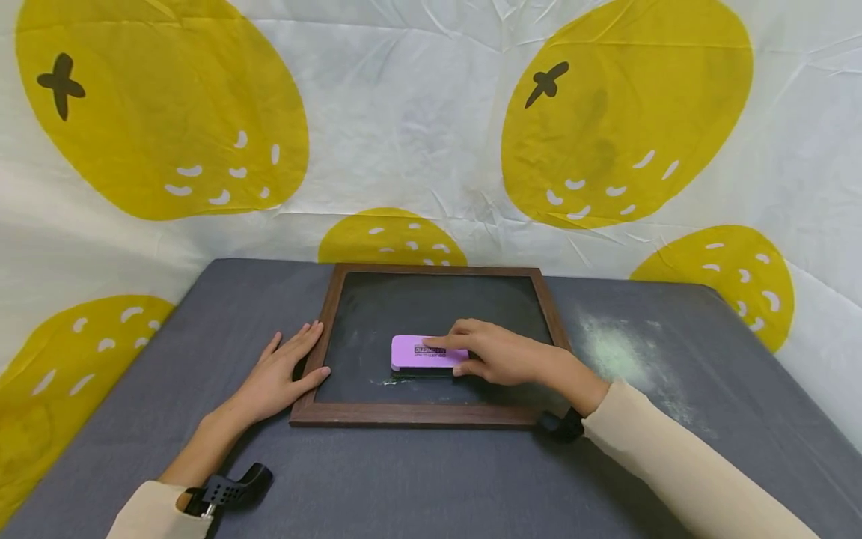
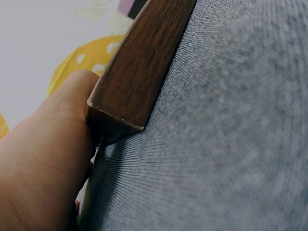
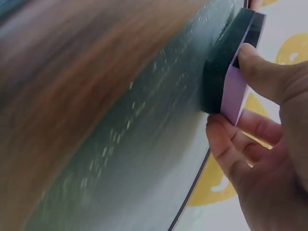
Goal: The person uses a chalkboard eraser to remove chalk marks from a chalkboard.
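Observation:
A chalkboard (image 1: 438, 299) with a brown wooden frame lies flat on the grey cloth. My right hand (image 1: 501, 352) grips a pink-purple eraser (image 1: 411, 352) by its right end, its dark felt side down on the board's lower middle. In the right wrist view, the thumb presses one side of the eraser (image 3: 234, 94) and fingertips touch its end. My left hand (image 1: 279, 374) rests at the board's left edge with fingers extended, thumb and fingertips touching the frame. The left wrist view shows that hand (image 2: 43, 163) against the wooden frame (image 2: 137, 67); its fingers are mostly hidden.
White chalk crumbs (image 1: 389, 382) lie on the board just below the eraser. A pale chalk smear (image 1: 616, 348) marks the grey tablecloth (image 1: 417, 479) right of the board. Behind stands a white curtain (image 1: 404, 112) with yellow fruit prints.

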### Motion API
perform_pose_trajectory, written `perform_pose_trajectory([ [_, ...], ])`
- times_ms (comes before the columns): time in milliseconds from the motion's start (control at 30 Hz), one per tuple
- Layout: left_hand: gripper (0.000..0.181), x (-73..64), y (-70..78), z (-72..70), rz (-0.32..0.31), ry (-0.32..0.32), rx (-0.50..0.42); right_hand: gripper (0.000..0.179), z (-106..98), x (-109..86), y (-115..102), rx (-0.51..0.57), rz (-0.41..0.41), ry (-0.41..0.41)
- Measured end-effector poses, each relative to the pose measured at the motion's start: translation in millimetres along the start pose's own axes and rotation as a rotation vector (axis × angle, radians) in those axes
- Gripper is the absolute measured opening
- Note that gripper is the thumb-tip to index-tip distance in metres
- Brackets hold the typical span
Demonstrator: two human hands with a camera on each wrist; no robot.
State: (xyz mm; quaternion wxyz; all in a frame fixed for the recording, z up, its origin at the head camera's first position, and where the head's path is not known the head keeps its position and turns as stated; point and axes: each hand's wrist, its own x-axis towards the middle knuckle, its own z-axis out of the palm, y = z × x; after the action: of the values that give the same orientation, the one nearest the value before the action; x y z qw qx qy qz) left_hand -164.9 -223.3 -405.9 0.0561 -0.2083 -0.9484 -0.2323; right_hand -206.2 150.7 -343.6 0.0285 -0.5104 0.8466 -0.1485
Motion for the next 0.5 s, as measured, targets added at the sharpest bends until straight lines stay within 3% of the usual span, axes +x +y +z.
perform_pose_trajectory([
  [267,0.078,-0.7,-1.8,-0.6,-0.002,-0.006,0.001,0.058,-3.7,-20.5,3.9,0.060,0.223,-0.038],
  [500,0.077,0.5,-2.8,-0.1,0.002,0.002,0.000,0.055,-8.1,-50.5,18.0,0.096,0.274,0.025],
])
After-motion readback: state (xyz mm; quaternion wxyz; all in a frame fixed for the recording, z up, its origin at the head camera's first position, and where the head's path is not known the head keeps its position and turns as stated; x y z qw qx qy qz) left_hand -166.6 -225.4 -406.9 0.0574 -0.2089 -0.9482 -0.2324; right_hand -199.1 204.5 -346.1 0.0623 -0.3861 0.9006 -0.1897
